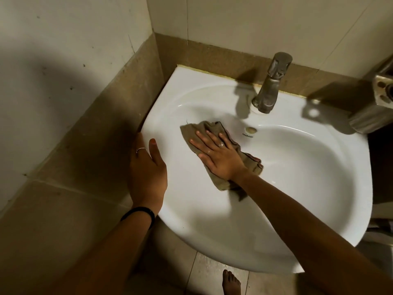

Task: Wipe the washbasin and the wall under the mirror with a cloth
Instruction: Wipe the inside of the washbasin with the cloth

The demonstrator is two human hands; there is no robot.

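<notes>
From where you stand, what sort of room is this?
Most likely a bathroom or washroom. A white washbasin with a metal tap is fixed against tiled walls, and a bare foot stands on the tiled floor below. The right hand presses a cloth into the basin.

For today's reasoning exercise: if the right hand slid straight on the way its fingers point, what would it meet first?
Probably the washbasin rim's upper-left slope; the right hand, flat on the cloth, points there, well left of the tap.
</notes>
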